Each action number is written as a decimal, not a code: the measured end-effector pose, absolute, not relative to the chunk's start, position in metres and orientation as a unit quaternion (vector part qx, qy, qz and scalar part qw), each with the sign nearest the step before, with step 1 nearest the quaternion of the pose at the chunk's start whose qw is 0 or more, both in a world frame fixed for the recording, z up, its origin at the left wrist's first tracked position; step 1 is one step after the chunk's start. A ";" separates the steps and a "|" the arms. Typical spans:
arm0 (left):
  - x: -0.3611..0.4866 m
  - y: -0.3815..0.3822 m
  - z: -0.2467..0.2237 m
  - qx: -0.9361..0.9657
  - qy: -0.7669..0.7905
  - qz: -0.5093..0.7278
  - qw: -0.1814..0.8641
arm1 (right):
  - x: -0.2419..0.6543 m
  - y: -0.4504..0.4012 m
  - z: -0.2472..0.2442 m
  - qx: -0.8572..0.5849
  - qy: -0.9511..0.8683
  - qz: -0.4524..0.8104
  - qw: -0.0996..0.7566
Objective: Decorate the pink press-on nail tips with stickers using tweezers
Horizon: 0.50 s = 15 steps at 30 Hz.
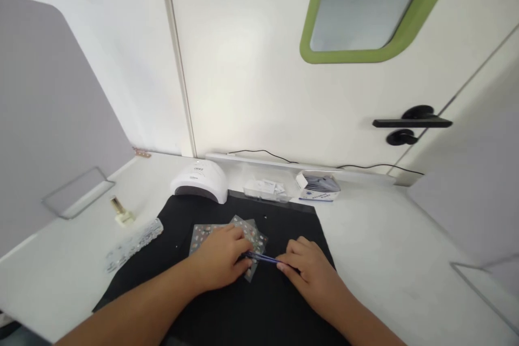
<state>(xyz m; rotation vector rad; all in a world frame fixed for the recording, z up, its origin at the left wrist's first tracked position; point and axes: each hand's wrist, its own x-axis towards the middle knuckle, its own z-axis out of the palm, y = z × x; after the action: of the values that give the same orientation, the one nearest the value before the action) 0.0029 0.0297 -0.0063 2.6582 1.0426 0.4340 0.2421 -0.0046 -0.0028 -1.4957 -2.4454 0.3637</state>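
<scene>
One slim blue tool [265,258] spans both hands over the black mat [243,313] — left hand [223,257] pinching its left end above patterned sheets [251,231], right hand [310,270] pinching its right end. Far side: white nail lamp [201,175] left, open packet box [319,188] right.

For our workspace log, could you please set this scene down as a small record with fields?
left hand: holding one end of slim blue tool
right hand: holding its other end
under left hand: patterned sheets
work surface: black mat on white table
far edge of mat, left to right: white domed device, clear tray, open box of packets
left of mat: small bottle
</scene>
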 end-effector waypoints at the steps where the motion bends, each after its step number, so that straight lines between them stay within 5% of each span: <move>1: 0.002 0.027 0.000 0.911 0.367 0.147 0.119 | 0.242 -0.003 -0.004 -0.517 -0.838 0.121 0.122; 8: -0.048 0.016 0.073 0.893 0.427 0.110 0.092 | 0.249 0.008 -0.020 -0.516 -0.840 0.070 0.151; 15: -0.174 0.143 0.112 0.764 0.639 -0.085 0.002 | 0.256 0.014 -0.032 -0.473 -0.858 -0.012 0.200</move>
<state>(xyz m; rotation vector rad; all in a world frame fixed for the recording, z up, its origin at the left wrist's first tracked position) -0.1738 0.1428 0.1116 2.3972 2.0053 -0.2652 0.2561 0.0144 -0.0317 -1.3233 -2.3972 -0.0333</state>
